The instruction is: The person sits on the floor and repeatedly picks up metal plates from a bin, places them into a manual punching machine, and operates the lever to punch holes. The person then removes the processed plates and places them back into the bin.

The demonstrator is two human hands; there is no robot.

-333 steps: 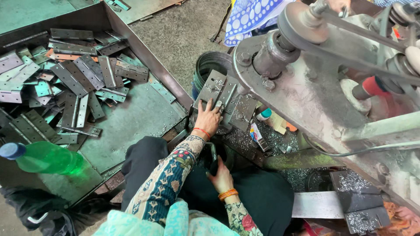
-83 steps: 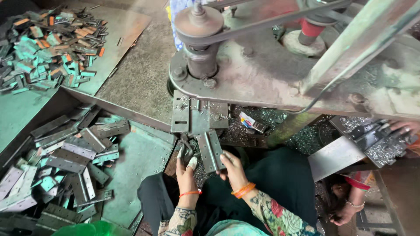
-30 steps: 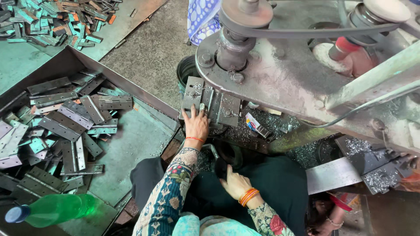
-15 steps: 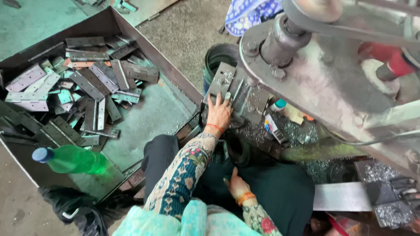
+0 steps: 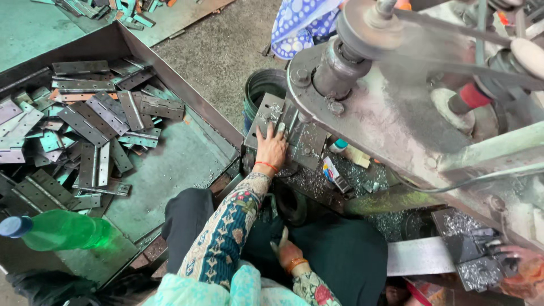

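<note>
My left hand [image 5: 272, 150] reaches forward and lies on a grey metal hinge plate [image 5: 265, 113] on the machine's work table, fingers spread over it and pressing it down. More hinge plates [image 5: 309, 146] lie just to its right, under the machine's heavy head [image 5: 362, 107]. My right hand [image 5: 287, 253] hangs low over my dark lap with its fingers apart and nothing in it. Both wrists wear orange bands, and the sleeves are patterned.
A big metal tray [image 5: 187, 164] at left holds several grey and green hinges [image 5: 96, 122]. A green bottle [image 5: 62, 229] lies at its near end. A dark bucket [image 5: 262, 85] stands behind the plates. A spinning pulley and belt [image 5: 368, 22] are overhead. Another person's hand [image 5: 524, 260] is at lower right.
My left hand has stayed on the plates at the machine and my right hand has stayed low by my lap. The view has shifted slightly.
</note>
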